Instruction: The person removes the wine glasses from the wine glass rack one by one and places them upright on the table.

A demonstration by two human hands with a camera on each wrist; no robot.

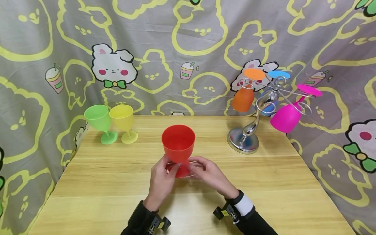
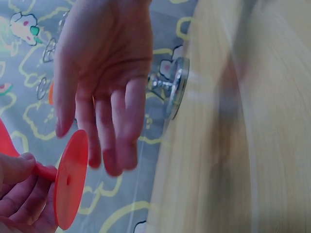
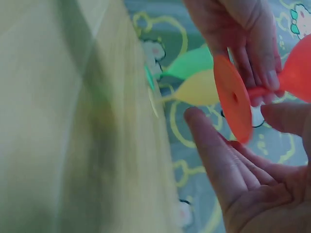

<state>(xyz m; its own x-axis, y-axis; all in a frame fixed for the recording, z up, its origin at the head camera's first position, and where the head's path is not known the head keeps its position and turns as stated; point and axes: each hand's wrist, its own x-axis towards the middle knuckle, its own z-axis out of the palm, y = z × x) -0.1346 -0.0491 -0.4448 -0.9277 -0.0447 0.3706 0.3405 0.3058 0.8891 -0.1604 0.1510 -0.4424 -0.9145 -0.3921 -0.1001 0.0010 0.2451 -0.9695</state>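
Observation:
A red plastic goblet (image 1: pixel 178 143) is held upright above the middle of the table. My left hand (image 1: pixel 163 179) pinches its stem between thumb and fingers, just above the round foot (image 2: pixel 72 179). On the other side, my right hand (image 1: pixel 213 175) is close to the foot with thumb and fingers spread. In the right wrist view the fingers (image 3: pixel 214 155) of this right hand extend beside and below the foot, not wrapped round it.
A green goblet (image 1: pixel 98 119) and a yellow goblet (image 1: pixel 122 118) stand at the table's back left. At the back right, a silver rack (image 1: pixel 243 143) carries an orange goblet (image 1: pixel 243 99), a blue goblet (image 1: pixel 268 106) and a pink goblet (image 1: pixel 286 118) upside down. Patterned cloth (image 1: pixel 158 29) hangs behind the wooden table (image 1: pixel 117 182).

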